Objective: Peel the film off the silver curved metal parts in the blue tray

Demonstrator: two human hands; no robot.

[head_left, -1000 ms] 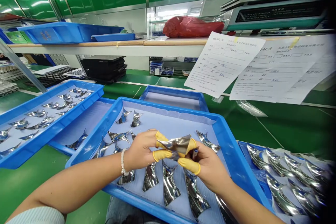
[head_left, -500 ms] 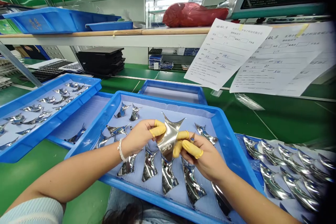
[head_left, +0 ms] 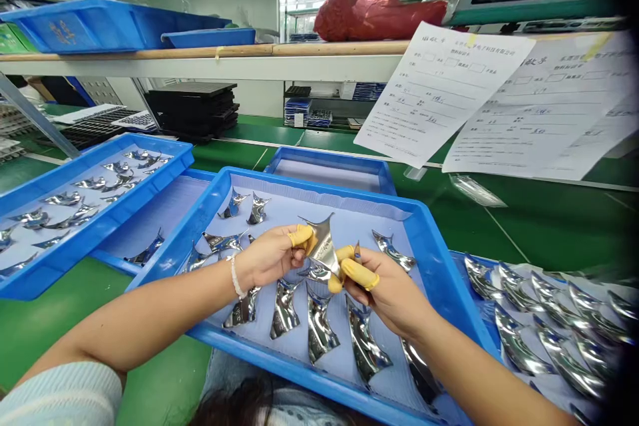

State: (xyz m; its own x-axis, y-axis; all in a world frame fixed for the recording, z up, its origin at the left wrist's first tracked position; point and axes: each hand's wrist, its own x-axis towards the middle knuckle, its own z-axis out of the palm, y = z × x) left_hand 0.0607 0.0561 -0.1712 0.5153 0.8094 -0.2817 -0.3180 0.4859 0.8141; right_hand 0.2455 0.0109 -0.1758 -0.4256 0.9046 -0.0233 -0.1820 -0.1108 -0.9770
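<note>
Metal piece (head_left: 324, 249), shiny and curved with two pointed tips at its upper end, sits between both hands above the middle of a blue tray (head_left: 444, 266) at the green counter (head_left: 529, 226). The left hand (head_left: 272, 256) pinches its upper left side with yellow-covered fingers; the right hand (head_left: 392, 286) grips its lower right end, fingers likewise covered. Similar pieces (head_left: 322, 329) lie in a row along the tray's near edge, two sit near its far left corner, and one rests close to its right edge. Left of that tray, a second tray (head_left: 100, 221) carries more pieces; others lie in rows past the right edge. White sheets (head_left: 439, 93) hang from the shelf (head_left: 224, 69), which bears a red bag (head_left: 369, 16).
</note>
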